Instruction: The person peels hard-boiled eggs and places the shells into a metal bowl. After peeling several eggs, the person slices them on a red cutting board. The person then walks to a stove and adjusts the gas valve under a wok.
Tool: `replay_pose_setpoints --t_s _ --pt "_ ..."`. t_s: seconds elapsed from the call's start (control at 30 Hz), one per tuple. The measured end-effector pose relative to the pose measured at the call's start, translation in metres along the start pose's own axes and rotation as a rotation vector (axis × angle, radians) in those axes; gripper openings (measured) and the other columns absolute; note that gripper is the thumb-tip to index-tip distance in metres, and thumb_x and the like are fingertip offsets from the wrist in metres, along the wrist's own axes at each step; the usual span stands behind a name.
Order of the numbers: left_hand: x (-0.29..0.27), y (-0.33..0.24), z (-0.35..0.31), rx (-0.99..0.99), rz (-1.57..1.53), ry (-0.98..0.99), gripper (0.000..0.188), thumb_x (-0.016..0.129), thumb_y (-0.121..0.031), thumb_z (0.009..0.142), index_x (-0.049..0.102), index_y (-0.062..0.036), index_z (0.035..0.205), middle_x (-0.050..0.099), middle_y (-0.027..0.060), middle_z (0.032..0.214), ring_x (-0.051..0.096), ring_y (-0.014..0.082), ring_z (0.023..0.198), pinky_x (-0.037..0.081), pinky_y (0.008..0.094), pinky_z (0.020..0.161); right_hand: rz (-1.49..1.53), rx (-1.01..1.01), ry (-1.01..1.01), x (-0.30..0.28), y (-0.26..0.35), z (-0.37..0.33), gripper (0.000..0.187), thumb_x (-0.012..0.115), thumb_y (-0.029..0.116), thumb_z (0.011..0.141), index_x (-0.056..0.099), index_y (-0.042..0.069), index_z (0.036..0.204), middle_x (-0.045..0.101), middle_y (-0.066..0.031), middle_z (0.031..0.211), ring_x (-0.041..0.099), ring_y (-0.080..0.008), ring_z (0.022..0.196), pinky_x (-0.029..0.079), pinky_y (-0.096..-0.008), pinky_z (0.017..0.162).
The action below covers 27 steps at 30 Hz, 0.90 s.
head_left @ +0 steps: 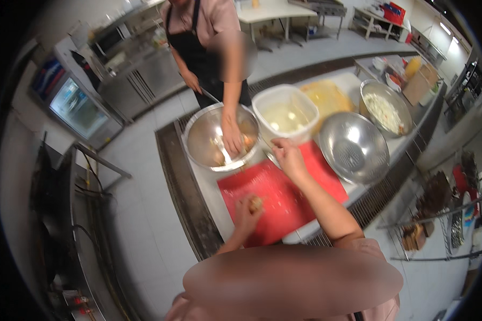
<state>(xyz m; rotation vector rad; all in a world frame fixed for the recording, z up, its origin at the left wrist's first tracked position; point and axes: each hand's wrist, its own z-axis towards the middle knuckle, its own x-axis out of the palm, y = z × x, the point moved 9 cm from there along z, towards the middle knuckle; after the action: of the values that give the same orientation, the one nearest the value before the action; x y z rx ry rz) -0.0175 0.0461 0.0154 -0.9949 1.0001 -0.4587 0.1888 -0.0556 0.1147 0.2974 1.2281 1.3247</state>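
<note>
My left hand (245, 213) is closed around a small, rounded, yellowish-brown piece of food (256, 204), above the red cutting board (284, 206). Its exact kind is too blurred to tell. Over the board's far edge, my right hand (288, 156) grips what looks like a knife (271, 157), its shiny metal part pointing left. Light scraps are scattered on the board. Just beyond it stand a steel bowl (195, 142) with scraps inside and a white plastic tub (260, 109) with pale pieces in liquid.
Across the table a co-worker's hand (232, 136) reaches into the steel bowl; the other holds a long metal tool (209, 95). An upturned-looking, shiny perforated bowl (353, 147) stands at right, near a bowl of chopped white food (383, 112). A yellow board (326, 96) lies behind the tub.
</note>
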Motion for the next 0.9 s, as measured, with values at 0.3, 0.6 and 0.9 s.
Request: replay_pose_setpoints --t_s 0.3,0.6,0.9 --pt "0.036 -0.006 0.033 0.054 0.151 0.111 0.059 0.077 -0.010 0.072 0.053 -0.0103 0.127 0.051 0.0163 0.123 0.048 0.0361 0.113 0.040 0.0431 0.099 -0.738 0.296 0.282 -0.042 -0.101 -0.150 0.048 0.071 0.021 0.079 0.055 0.004 0.120 0.052 -0.0201 0.114 0.053 -0.0372 0.103 0.045 -0.0474 0.086" --pt "0.067 0.019 0.030 0.081 0.095 0.069 0.054 0.074 -0.019 0.080 0.055 -0.0102 0.130 0.054 0.0158 0.119 0.050 0.0352 0.109 0.041 0.0431 0.096 -0.802 0.279 0.367 -0.047 -0.127 -0.169 0.042 0.059 0.014 0.083 0.055 0.004 0.124 0.052 -0.0196 0.112 0.055 -0.0363 0.102 0.050 -0.0471 0.079" --pt "0.083 0.012 0.041 0.067 0.014 0.107 0.049 0.076 -0.015 0.078 0.058 -0.0029 0.122 0.057 0.0161 0.111 0.054 0.0322 0.105 0.046 0.0394 0.091 -0.643 0.353 0.419 -0.061 -0.084 -0.177 0.023 0.049 0.023 0.095 0.053 0.001 0.101 0.062 -0.0258 0.089 0.064 -0.0436 0.072 0.052 -0.0519 0.062"
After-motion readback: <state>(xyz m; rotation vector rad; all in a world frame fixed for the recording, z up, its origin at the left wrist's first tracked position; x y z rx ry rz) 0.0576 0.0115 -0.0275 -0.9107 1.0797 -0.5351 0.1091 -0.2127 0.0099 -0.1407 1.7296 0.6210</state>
